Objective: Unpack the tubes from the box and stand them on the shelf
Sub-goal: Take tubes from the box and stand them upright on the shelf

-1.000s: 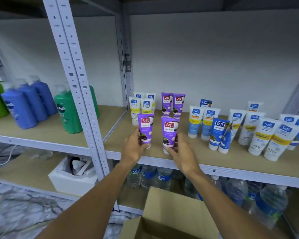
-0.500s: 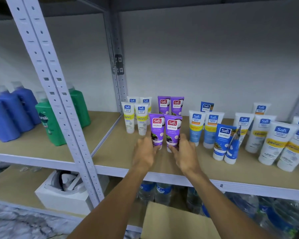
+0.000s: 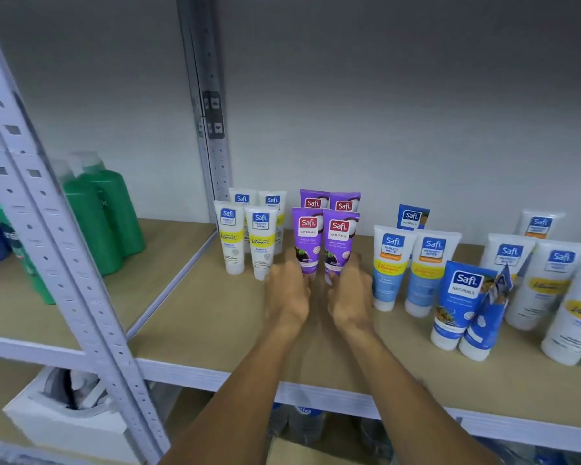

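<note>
Gripping tube bases: L hand point(image 3: 287, 297) curled round left purple tube point(image 3: 307, 239), R hand point(image 3: 349, 297) round right purple tube point(image 3: 339, 245); both upright, side by side on shelf point(image 3: 198, 313), btwn white and blue-capped tubes.

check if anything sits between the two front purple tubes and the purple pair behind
Nothing visible does. The left hand and right hand hold the front purple tubes directly before the back pair; white tubes stand clear at left.

Left hand point(image 3: 287, 293), right hand point(image 3: 349, 297) hold purple tubes point(image 3: 307, 243) (upright).
</note>
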